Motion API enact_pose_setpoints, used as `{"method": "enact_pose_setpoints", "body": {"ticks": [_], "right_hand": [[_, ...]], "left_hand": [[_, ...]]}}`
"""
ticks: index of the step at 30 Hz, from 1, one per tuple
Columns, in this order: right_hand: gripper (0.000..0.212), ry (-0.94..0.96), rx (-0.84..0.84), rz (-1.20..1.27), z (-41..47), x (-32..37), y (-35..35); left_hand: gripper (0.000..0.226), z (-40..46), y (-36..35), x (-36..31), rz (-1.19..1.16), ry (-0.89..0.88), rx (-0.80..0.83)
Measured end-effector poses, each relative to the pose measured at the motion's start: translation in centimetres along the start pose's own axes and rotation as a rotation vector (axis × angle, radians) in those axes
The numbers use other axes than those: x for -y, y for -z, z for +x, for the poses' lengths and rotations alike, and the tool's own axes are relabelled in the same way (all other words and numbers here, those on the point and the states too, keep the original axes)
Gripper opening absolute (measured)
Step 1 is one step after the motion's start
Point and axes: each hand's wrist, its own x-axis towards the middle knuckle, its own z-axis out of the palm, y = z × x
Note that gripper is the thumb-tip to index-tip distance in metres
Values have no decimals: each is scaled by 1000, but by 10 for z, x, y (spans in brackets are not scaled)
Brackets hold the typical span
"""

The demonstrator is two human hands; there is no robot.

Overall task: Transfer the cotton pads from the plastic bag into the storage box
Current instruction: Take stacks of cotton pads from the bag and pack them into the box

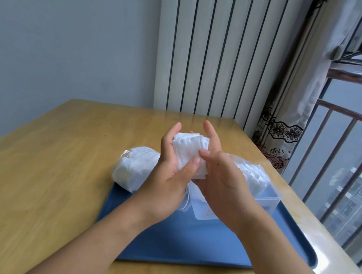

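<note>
A stack of white square cotton pads [188, 151] is held up above the tray between both hands. My left hand [168, 177] cups the stack from the left and below, thumb on its front. My right hand [218, 178] presses its right side, fingers extended upward. The clear plastic bag [135, 167], still bulging with white pads, lies behind my left hand at the tray's far left corner. The clear storage box [267, 198] stands to the right, partly hidden by my right hand, with pads [252, 174] piled in it above its rim.
A blue tray [182, 243] lies on the wooden table [39, 173] under the box and bag. A white radiator [213, 47] and a patterned curtain [280, 133] stand behind the table. A barred window [349, 163] runs along the right edge.
</note>
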Motion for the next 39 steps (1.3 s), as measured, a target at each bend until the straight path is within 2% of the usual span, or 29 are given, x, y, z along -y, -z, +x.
{"method": "enact_pose_setpoints", "body": {"ticks": [3,8,12,14,16,19,21,23,27,30,34,39], "right_hand": [[83,-8,5,-75,1,0,3],[47,176,-110,-469,-1,14,15],[35,82,-40,-621,-7,32,34],[30,67,-59,-658,-8,37,43],[18,78,-190,-617,-9,44,53],[25,14,-616,-586,-14,54,89],[35,-159,-762,-679,-19,56,108],[44,-305,-766,-815,-20,51,114],[57,-372,-734,-1081,-14,41,107],[61,-404,-726,-1143,-15,38,116],[63,-456,-677,-1137,-16,40,123],[58,-579,-649,-1451,-8,27,112]], "left_hand": [[69,0,1,-1,22,-18,2],[84,0,1,-5,144,-73,-31],[102,0,1,-2,278,-130,-112],[100,-3,-3,-3,277,-168,-117],[91,-6,-6,-4,396,-226,-84],[63,-7,-7,1,775,-392,-8],[48,-6,-6,7,994,-459,49],[47,-5,-5,13,1139,-421,120],[55,-4,-3,19,1324,-325,297],[57,-4,-5,18,1328,-278,324],[45,-6,-6,17,1263,-232,327],[39,-5,-6,16,1258,-209,356]]}}
